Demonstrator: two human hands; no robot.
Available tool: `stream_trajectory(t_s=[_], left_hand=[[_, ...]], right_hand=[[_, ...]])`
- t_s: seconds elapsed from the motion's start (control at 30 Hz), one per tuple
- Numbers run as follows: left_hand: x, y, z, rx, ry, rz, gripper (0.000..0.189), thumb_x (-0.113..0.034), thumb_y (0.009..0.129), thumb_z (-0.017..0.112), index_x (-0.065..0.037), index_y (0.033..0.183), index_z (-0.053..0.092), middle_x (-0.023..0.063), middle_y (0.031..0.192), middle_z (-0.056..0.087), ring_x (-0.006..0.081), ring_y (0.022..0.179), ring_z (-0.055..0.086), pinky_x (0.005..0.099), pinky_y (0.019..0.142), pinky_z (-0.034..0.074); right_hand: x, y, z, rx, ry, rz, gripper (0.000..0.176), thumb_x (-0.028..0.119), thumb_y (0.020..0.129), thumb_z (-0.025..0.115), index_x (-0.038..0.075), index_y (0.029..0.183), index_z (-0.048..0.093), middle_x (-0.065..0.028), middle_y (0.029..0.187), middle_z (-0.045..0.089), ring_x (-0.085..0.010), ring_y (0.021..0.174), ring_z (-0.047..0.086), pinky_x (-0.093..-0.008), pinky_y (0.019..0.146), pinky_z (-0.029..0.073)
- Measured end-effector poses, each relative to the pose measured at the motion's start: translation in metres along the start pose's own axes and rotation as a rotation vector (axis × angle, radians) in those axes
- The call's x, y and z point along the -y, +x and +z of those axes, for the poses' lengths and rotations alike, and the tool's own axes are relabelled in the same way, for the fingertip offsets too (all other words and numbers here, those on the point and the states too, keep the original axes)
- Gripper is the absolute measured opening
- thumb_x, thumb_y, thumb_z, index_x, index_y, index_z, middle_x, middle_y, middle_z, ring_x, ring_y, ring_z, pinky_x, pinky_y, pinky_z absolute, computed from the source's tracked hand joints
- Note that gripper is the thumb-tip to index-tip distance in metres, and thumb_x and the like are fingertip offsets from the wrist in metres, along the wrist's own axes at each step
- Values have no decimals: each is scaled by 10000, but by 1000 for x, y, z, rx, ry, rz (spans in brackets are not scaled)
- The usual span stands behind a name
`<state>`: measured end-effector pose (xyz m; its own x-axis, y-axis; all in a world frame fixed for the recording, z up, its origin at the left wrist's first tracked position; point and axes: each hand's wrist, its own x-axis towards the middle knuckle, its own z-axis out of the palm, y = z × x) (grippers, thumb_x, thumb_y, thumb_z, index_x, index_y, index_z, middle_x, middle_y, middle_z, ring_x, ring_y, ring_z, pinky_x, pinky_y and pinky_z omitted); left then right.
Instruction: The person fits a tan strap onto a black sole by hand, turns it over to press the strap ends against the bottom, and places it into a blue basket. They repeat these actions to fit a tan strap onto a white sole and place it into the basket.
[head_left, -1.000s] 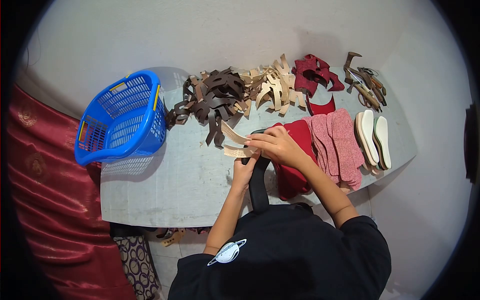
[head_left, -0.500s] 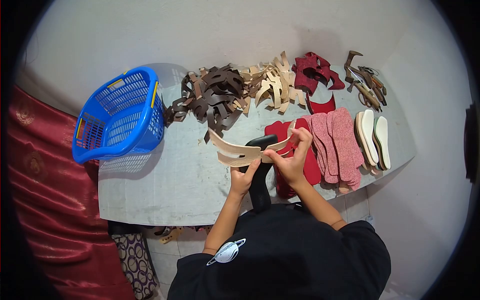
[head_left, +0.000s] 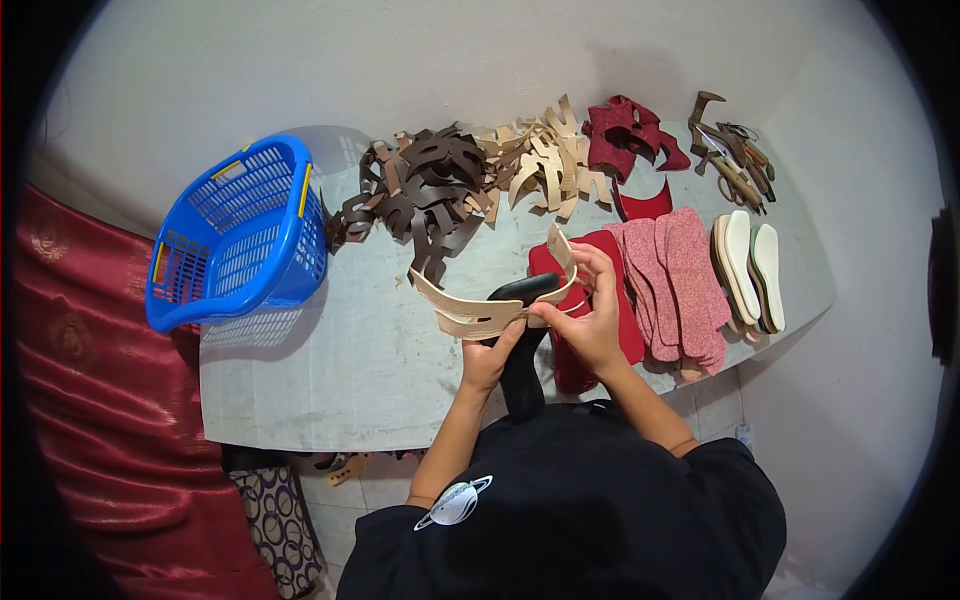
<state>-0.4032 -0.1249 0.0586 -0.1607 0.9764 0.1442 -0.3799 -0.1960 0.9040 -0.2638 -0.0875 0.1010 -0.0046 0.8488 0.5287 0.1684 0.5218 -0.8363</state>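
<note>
A cream shoe upper piece with cut-out slots (head_left: pixel 468 314) is held up over the near side of the table. Its left part stretches out as strips, and its right part curls upward. My left hand (head_left: pixel 488 358) pinches it near the middle from below. My right hand (head_left: pixel 592 315) is closed around the curled right part, thumb near the middle. Behind the piece stands a black curved object (head_left: pixel 520 380), partly hidden by the hands and the upper. Red sole-shaped pieces (head_left: pixel 620 330) lie just beyond my right hand.
On the grey table (head_left: pixel 300 390) are a blue basket (head_left: pixel 300 230) at left, dark brown cut pieces (head_left: pixel 430 180), cream cut pieces (head_left: pixel 550 170) and dark red pieces (head_left: pixel 630 135) at the back. Pink soles (head_left: pixel 690 280), white soles (head_left: pixel 740 265) and hand tools (head_left: pixel 735 165) occupy the right.
The right part of the cream upper is now curled up more, and my right hand's fingers have closed in around it. My left hand has stayed nearly in place.
</note>
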Motion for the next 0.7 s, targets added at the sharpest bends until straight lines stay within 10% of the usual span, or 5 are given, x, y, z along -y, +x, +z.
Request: stream_trajectory(t_s=[0.43, 0.7], left_hand=[[-7, -10, 2, -6, 169, 112, 159, -33, 726, 656, 16, 870, 609, 75, 820, 618, 128, 729, 577, 235, 660, 454], [-36, 2, -2, 447, 233, 562, 201, -105, 665, 679, 11, 819, 624, 111, 755, 633, 218, 679, 607, 300, 635, 462]], right_hand=[[2, -2, -7, 129, 225, 16, 844, 195, 550, 810, 0, 1216, 330, -140, 1197, 398, -216, 1115, 404, -328, 938, 322], [24, -2, -34, 443, 288, -236, 662, 199, 561, 798, 23, 1119, 488, -90, 1087, 564, -209, 1033, 521, -448, 983, 220]])
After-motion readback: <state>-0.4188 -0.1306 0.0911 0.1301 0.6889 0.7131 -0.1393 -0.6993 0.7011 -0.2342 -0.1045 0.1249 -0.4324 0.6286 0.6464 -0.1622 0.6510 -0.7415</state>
